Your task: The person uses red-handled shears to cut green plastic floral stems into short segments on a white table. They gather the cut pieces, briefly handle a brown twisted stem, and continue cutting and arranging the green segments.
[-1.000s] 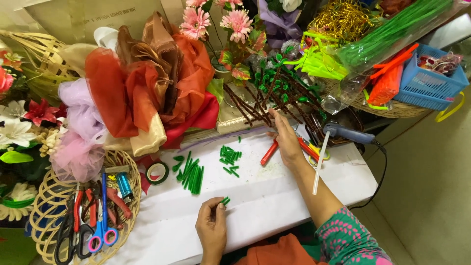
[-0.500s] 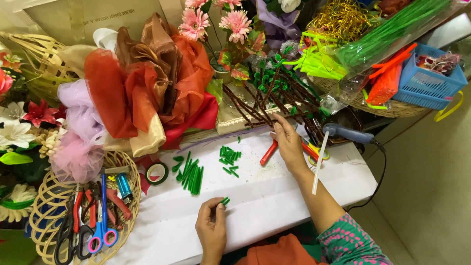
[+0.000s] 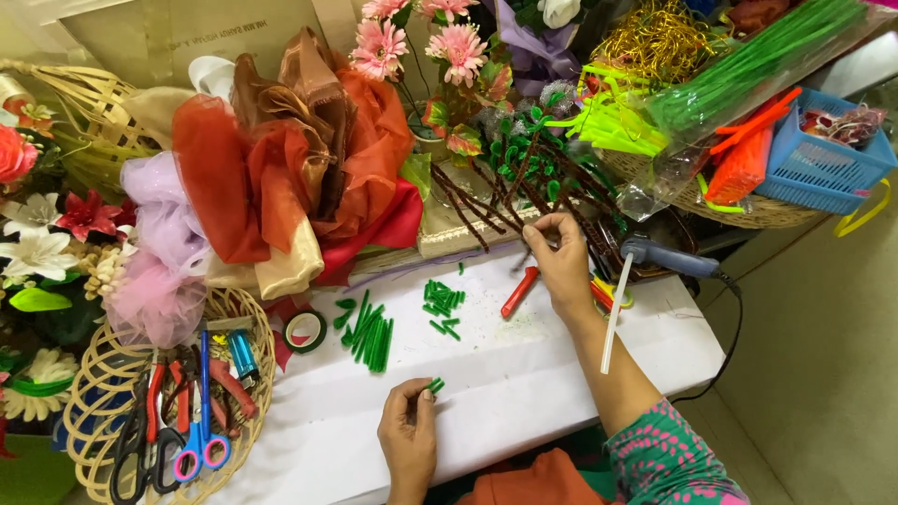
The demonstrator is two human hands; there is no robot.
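Left hand (image 3: 409, 440) low on the white worktop (image 3: 524, 374), fingers pinching a short green piece (image 3: 435, 384). Right hand (image 3: 561, 262) up and right of it, fingertips grasping a dark branch (image 3: 524, 192) slanting away leftward

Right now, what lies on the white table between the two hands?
Head view: small cut green pieces and a red-handled tool lie between left hand and right hand.

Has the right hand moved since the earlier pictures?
Yes, slightly. The right hand has crept up and a little left along the brown wire branches, away from the red-handled tool lying on the white table.
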